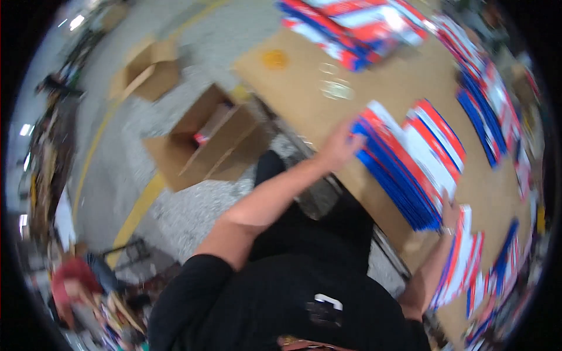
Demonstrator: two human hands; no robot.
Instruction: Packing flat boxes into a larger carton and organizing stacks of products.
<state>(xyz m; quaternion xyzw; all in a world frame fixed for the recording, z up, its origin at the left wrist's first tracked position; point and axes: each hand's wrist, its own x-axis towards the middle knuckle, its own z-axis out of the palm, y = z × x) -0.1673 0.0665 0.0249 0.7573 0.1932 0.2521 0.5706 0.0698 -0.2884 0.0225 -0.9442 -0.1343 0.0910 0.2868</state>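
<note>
A stack of flat red, white and blue packets (pixel 398 169) lies at the near edge of the brown table, with its blue edges facing me. My left hand (pixel 341 147) grips the stack's left end, fingers closed around the corner. At the opposite end, my right hand (pixel 449 215) holds the right corner, its fingers partly over the white top. A band circles my right wrist. Motion blurs the fingers somewhat, and the stack's underside is hidden.
More packet stacks lie at the table's far side (pixel 357 29), the right (pixel 483 117) and the near right (pixel 462 257). Rubber bands (pixel 335 88) rest on the tabletop (pixel 298 76). Left of the table, an open cardboard box (pixel 222 146) with something inside and another box (pixel 153 70) stand on the floor.
</note>
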